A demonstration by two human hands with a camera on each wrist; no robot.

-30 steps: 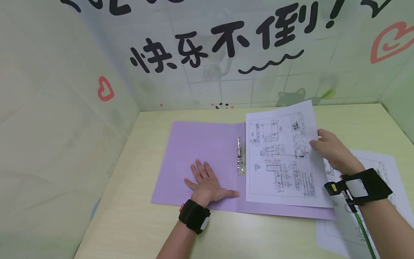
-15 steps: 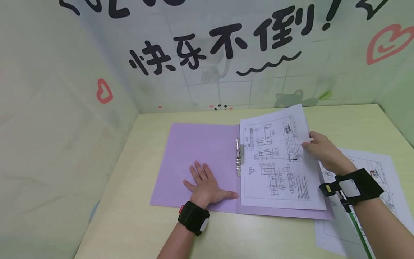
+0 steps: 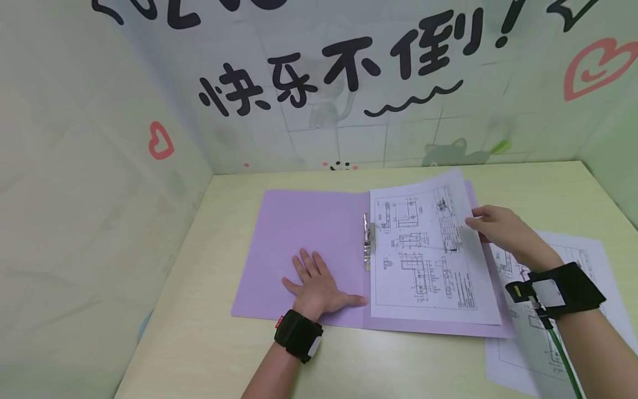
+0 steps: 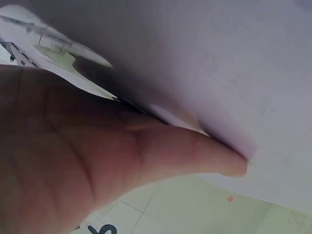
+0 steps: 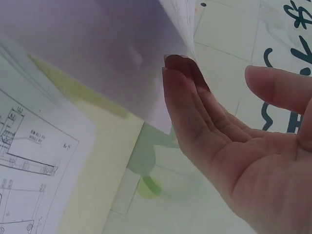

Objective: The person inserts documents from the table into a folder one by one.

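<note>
A purple folder (image 3: 309,221) lies spread on the table with a metal clip (image 3: 368,244) along its spine. My left hand (image 3: 316,288) rests flat on the left cover, fingers spread, thumb reaching to the spine. On the right cover lies a white sheet with technical drawings (image 3: 423,249), its left edge beside the clip and its upper right corner lifted. My right hand (image 3: 503,230) is at the sheet's right edge, thumb over it in the head view. The right wrist view shows the thumb apart from the fingers (image 5: 195,107), whose tips touch the purple cover's edge.
More drawing sheets (image 3: 518,354) lie on the table right of the folder, partly under its corner and the right forearm. A green cable (image 3: 563,349) runs from the right wrist strap. Printed curtains (image 3: 299,138) stand behind and at the sides of the table (image 3: 239,354).
The drawing sheet has shifted left toward the clip, and its upper right corner has sunk toward the folder. My right thumb and fingers have shifted at the edge; the left hand stays put.
</note>
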